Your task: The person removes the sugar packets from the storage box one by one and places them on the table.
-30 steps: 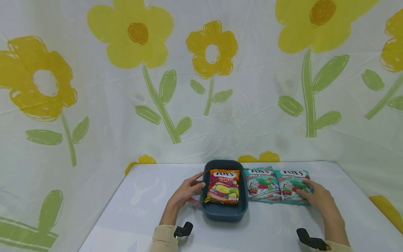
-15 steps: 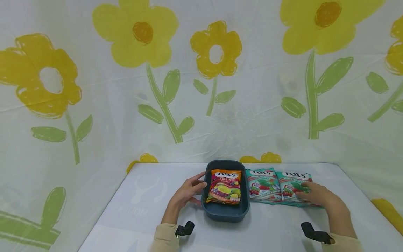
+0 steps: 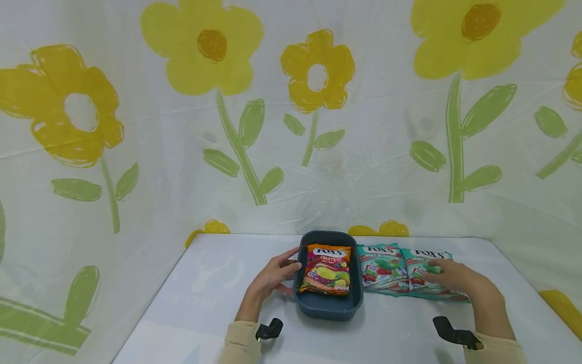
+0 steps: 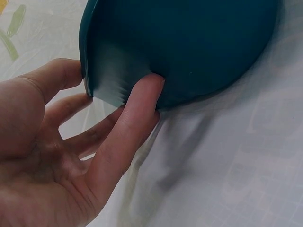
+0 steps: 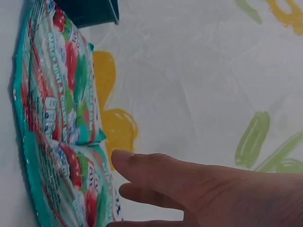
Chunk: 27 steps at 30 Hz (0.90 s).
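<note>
In the head view, a dark blue-teal tub (image 3: 327, 309) holds an orange Fox's Fruits candy bag (image 3: 326, 273). My left hand (image 3: 272, 277) holds the tub's left side; the thumb reaches the rim, and in the left wrist view the fingers (image 4: 142, 101) lie against the outer wall. Right of the tub, two turquoise Fox's Mint Blossom candy bags (image 3: 384, 275) lie side by side. My right hand (image 3: 461, 279) is over the right-hand mint bag (image 3: 417, 273), covering part of it. In the right wrist view its fingers (image 5: 142, 170) are spread, fingertips right by the bag, holding nothing.
All of this sits on a white table (image 3: 195, 308) that ends at a pale cloth backdrop (image 3: 364, 182) printed with yellow flowers. A black wrist camera (image 3: 269, 329) is strapped to each wrist, over beige sleeves (image 3: 241, 349).
My right hand has slid slightly left over the right mint bag, uncovering its lower right corner. The left hand stays at the tub. The whole head view has shifted a little.
</note>
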{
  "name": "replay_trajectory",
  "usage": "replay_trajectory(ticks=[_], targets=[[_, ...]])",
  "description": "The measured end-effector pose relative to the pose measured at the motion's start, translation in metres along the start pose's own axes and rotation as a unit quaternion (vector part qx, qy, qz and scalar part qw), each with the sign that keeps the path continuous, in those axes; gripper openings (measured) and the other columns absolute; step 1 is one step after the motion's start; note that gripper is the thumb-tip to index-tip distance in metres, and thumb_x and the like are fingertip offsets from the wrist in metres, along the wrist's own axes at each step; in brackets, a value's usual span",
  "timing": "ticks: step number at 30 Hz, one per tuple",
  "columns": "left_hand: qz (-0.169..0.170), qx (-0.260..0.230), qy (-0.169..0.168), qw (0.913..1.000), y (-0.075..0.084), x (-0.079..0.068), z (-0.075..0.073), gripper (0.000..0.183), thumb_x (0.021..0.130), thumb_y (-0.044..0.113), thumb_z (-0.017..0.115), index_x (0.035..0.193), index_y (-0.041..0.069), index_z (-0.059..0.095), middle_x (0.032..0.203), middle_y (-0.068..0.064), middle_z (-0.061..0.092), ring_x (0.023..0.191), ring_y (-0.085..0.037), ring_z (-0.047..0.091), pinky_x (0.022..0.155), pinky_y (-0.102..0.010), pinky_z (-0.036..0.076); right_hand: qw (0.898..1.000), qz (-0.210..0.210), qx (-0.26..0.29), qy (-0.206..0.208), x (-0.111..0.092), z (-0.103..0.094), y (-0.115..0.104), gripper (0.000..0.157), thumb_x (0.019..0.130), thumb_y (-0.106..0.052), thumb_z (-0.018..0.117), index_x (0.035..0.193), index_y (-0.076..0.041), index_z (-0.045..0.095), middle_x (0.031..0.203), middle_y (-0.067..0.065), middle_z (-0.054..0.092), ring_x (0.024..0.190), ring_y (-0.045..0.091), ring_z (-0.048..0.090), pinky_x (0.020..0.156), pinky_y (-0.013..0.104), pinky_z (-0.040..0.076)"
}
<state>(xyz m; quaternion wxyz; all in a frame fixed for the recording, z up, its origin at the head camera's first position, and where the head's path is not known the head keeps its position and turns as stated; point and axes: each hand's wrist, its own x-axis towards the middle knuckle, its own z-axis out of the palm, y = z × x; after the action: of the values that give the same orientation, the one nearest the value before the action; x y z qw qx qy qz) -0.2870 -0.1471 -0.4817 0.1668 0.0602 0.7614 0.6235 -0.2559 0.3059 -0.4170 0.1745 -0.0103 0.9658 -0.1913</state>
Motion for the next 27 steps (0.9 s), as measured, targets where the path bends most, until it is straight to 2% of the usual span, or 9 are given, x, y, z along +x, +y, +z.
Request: replay_trajectory(ticks=[6,13,20,23,27], targets=[[-0.001,0.002,0.002,1.0000,0.001,0.001,0.001,0.057,0.096,0.034,0.062,0.149,0.035,0.041,0.142,-0.019,0.052,0.112,-0.032,0.064,0.063,-0.043,0.063,1.000,-0.023,-0.013,0.010,0.000,0.000,-0.016,0.081,0.092,-0.056,0.058,0.139,0.008,0.044,0.140,0.040,0.041,0.126,0.061,0.036,0.095,0.074,0.040],[-0.001,0.002,0.002,1.0000,0.001,0.001,0.002,0.060,0.094,0.037,0.065,0.149,0.034,0.042,0.141,-0.019,0.053,0.110,-0.031,0.065,0.063,-0.043,0.063,0.999,-0.038,-0.013,0.017,0.001,0.002,-0.036,0.071,0.092,-0.050,0.061,0.136,0.004,0.050,0.138,0.037,0.046,0.124,0.058,0.041,0.093,0.072,0.043],[0.002,-0.002,0.002,1.0000,0.000,0.001,0.001,0.059,0.094,0.035,0.065,0.149,0.034,0.042,0.140,-0.019,0.053,0.110,-0.031,0.065,0.063,-0.044,0.063,0.995,-0.083,-0.042,0.033,0.005,0.006,-0.058,0.071,0.091,-0.046,0.064,0.135,0.008,0.050,0.135,0.036,0.050,0.124,0.056,0.045,0.097,0.069,0.044],[0.001,-0.002,0.004,1.0000,0.000,0.001,0.001,0.058,0.094,0.035,0.064,0.148,0.034,0.042,0.140,-0.019,0.053,0.110,-0.031,0.065,0.063,-0.044,0.063,0.993,-0.099,-0.050,0.036,0.007,0.009,-0.068,0.065,0.092,-0.042,0.064,0.135,0.005,0.052,0.135,0.034,0.052,0.124,0.055,0.047,0.097,0.068,0.045],[0.001,-0.004,0.003,1.0000,-0.001,0.000,0.001,0.059,0.094,0.036,0.065,0.148,0.035,0.042,0.140,-0.018,0.053,0.110,-0.031,0.065,0.063,-0.044,0.063,0.993,-0.100,-0.051,0.027,0.006,0.011,-0.084,0.066,0.092,-0.045,0.063,0.136,0.002,0.052,0.136,0.031,0.053,0.123,0.052,0.050,0.095,0.068,0.046]])
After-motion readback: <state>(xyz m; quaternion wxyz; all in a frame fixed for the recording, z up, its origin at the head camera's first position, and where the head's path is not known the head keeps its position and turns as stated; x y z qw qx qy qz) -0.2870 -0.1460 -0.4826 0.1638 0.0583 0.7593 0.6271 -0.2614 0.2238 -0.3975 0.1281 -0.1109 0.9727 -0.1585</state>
